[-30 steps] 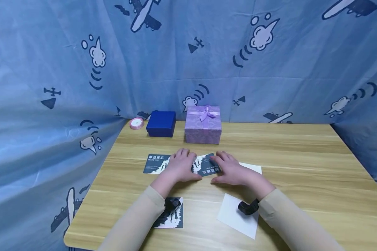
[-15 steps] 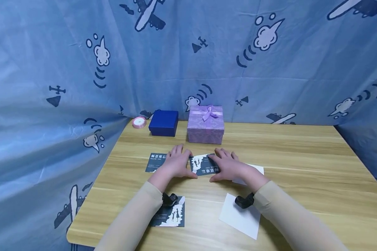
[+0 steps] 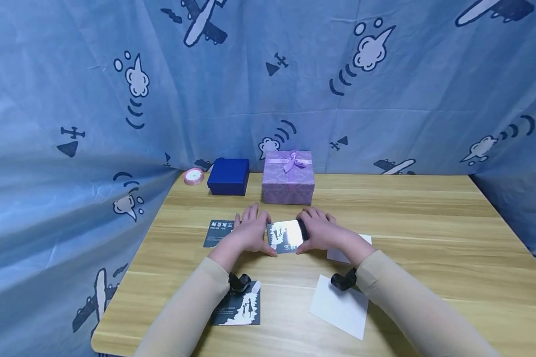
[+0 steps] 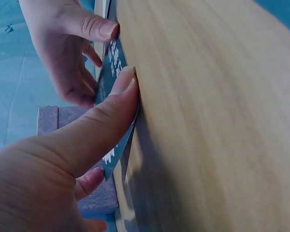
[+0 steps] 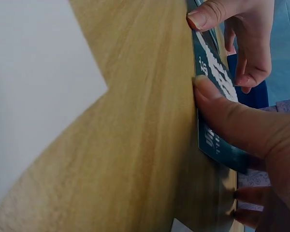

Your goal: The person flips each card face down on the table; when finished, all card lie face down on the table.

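Left hand (image 3: 248,235) and right hand (image 3: 319,232) pinch one card (image 3: 284,237) between them; I judge the grip made, release not yet, other cards (image 3: 233,313) lying on the surface (image 3: 429,223).

We see a plain beige left sleeve (image 3: 185,307) and a matching right sleeve (image 3: 415,305), both long and lightly creased near the cuffs (image 3: 375,270). At the inner wrists we see a small, rounded black left camera (image 3: 239,283) and a similar right camera (image 3: 343,281). Our left hand (image 3: 247,233) and right hand (image 3: 319,230) are bare.

Left hand (image 4: 58,157) grips dark card (image 4: 110,70); right hand (image 4: 63,46) likewise.
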Tool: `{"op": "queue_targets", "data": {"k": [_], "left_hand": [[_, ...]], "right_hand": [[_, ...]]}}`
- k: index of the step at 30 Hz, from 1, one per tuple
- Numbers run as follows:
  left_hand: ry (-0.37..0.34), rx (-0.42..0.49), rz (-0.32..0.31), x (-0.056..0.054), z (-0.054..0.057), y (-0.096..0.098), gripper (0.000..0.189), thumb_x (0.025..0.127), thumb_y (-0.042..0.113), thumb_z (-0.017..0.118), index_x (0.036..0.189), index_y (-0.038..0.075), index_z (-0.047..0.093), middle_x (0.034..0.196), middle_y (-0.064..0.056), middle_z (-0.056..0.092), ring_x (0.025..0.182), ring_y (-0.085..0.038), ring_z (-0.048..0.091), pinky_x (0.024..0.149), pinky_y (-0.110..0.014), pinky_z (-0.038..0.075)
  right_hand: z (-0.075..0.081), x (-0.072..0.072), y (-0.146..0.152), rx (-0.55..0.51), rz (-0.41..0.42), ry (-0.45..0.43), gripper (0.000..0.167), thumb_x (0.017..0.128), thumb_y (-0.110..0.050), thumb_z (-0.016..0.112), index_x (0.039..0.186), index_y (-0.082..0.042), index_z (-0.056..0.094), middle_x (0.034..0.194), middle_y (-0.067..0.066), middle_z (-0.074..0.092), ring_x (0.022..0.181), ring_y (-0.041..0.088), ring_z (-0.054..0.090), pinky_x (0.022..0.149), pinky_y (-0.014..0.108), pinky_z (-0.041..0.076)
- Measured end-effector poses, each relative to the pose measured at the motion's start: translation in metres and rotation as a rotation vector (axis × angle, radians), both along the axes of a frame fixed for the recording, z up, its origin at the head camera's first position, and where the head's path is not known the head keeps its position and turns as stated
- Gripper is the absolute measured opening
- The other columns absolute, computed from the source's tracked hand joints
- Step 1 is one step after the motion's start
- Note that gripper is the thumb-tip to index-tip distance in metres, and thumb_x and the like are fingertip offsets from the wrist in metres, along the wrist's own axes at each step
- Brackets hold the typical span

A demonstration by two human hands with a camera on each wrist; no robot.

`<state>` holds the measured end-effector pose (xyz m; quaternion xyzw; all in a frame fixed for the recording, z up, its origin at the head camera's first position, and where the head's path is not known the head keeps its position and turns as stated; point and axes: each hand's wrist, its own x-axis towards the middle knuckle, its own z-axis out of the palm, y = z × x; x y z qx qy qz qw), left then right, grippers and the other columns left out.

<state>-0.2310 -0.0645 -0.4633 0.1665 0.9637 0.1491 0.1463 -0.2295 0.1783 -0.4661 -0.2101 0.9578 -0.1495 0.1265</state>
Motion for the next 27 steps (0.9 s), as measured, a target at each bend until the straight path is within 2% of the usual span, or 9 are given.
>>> {"op": "queue_targets", "data": {"k": [2, 5, 9, 12, 15, 19, 22, 25, 27], "left_hand": [[0.016, -0.001, -0.01, 0.0, -0.001, -0.001, 0.092, 0.066, 0.061, 0.092, 0.135, 0.024, 0.045, 0.171, -0.02, 0.009, 0.158, -0.042, 0.006, 0.123, -0.07, 0.007], [0.084, 0.006, -0.012, 0.0, -0.002, -0.002, 0.085, 0.071, 0.06, 0.089, 0.136, 0.024, 0.049, 0.168, -0.017, 0.023, 0.157, -0.039, 0.016, 0.123, -0.07, 0.01], [0.2, 0.029, 0.012, -0.001, -0.002, -0.005, 0.054, 0.082, 0.053, 0.084, 0.12, 0.024, 0.059, 0.152, -0.007, 0.047, 0.148, -0.034, 0.035, 0.122, -0.067, 0.017], [0.25, 0.061, 0.02, -0.002, -0.001, -0.005, 0.036, 0.088, 0.046, 0.081, 0.111, 0.026, 0.061, 0.138, -0.002, 0.058, 0.14, -0.031, 0.045, 0.121, -0.063, 0.023], [0.282, 0.11, 0.024, -0.002, 0.002, -0.004, 0.028, 0.091, 0.04, 0.079, 0.106, 0.025, 0.062, 0.128, -0.001, 0.063, 0.133, -0.03, 0.052, 0.117, -0.06, 0.03], [0.319, 0.155, 0.043, -0.001, 0.005, -0.003, 0.022, 0.093, 0.035, 0.077, 0.104, 0.023, 0.062, 0.121, 0.001, 0.066, 0.123, -0.027, 0.058, 0.111, -0.054, 0.038], [0.357, 0.178, 0.054, 0.0, 0.007, -0.003, 0.019, 0.093, 0.03, 0.078, 0.103, 0.023, 0.063, 0.118, 0.003, 0.069, 0.117, -0.025, 0.061, 0.109, -0.052, 0.042], [0.386, 0.203, 0.055, 0.0, 0.008, -0.004, 0.017, 0.093, 0.025, 0.078, 0.1, 0.023, 0.064, 0.114, 0.004, 0.071, 0.111, -0.023, 0.064, 0.106, -0.05, 0.044], [0.388, 0.216, 0.053, 0.001, 0.009, -0.005, 0.016, 0.093, 0.023, 0.078, 0.099, 0.022, 0.064, 0.111, 0.004, 0.071, 0.108, -0.023, 0.064, 0.104, -0.049, 0.045]], "right_hand": [[0.0, 0.0, 0.0, -0.023, -0.015, 0.018, 0.09, 0.075, -0.056, 0.088, 0.141, -0.01, 0.048, 0.153, 0.022, 0.042, 0.142, 0.05, 0.035, 0.109, 0.076, 0.028], [0.0, 0.001, 0.0, -0.059, -0.036, 0.065, 0.081, 0.076, -0.049, 0.09, 0.137, -0.011, 0.05, 0.143, 0.019, 0.051, 0.135, 0.046, 0.043, 0.105, 0.071, 0.031], [0.0, 0.002, 0.002, -0.139, -0.074, 0.121, 0.064, 0.08, -0.035, 0.089, 0.131, -0.013, 0.056, 0.133, 0.013, 0.063, 0.124, 0.037, 0.054, 0.1, 0.06, 0.034], [-0.001, 0.001, 0.003, -0.241, -0.124, 0.11, 0.048, 0.086, -0.024, 0.085, 0.125, -0.012, 0.06, 0.115, 0.009, 0.071, 0.108, 0.031, 0.063, 0.095, 0.053, 0.032], [-0.001, 0.0, 0.007, -0.33, -0.182, 0.07, 0.037, 0.091, -0.019, 0.08, 0.12, -0.009, 0.061, 0.097, 0.006, 0.07, 0.091, 0.024, 0.064, 0.089, 0.046, 0.036], [0.001, 0.001, 0.011, -0.397, -0.213, 0.041, 0.018, 0.095, -0.02, 0.076, 0.1, -0.008, 0.063, 0.084, 0.004, 0.062, 0.074, 0.019, 0.054, 0.068, 0.035, 0.043], [0.004, 0.003, 0.013, -0.449, -0.189, 0.063, 0.015, 0.097, -0.02, 0.073, 0.09, -0.009, 0.067, 0.085, 0.004, 0.064, 0.071, 0.018, 0.052, 0.061, 0.032, 0.044], [0.005, 0.006, 0.015, -0.491, -0.149, 0.101, 0.013, 0.099, -0.021, 0.07, 0.1, -0.01, 0.076, 0.099, 0.006, 0.072, 0.08, 0.019, 0.06, 0.067, 0.035, 0.05], [0.004, 0.007, 0.016, -0.502, -0.127, 0.122, 0.019, 0.101, -0.024, 0.068, 0.109, -0.011, 0.079, 0.111, 0.007, 0.074, 0.093, 0.023, 0.066, 0.077, 0.041, 0.056]]}}
